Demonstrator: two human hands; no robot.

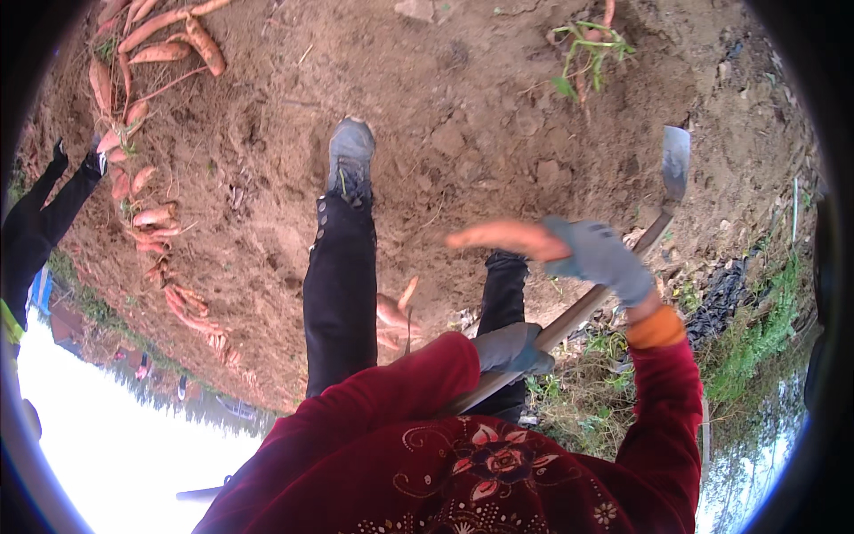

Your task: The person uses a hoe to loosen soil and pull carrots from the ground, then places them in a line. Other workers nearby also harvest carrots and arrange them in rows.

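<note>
My right hand (596, 257), in a grey work glove, grips one end of a long orange sweet potato (500, 238). The root is slightly blurred and points left, above the ground. A gloved left hand, my left hand (512, 350), is closed round the wooden handle (577, 312) of a hoe. That handle slants up to the right, passing close by my right hand. Its metal blade (676, 160) is at the upper right, over the soil. Part of the handle is hidden by my left sleeve.
Dug sweet potatoes (157, 217) lie in a row along the left. Others (393, 312) rest between my legs. A root with green stems (590, 50) lies ahead on the loose soil (267, 133). Another person's legs (50, 207) stand at far left. Black plastic sheeting (720, 300) and weeds edge the right.
</note>
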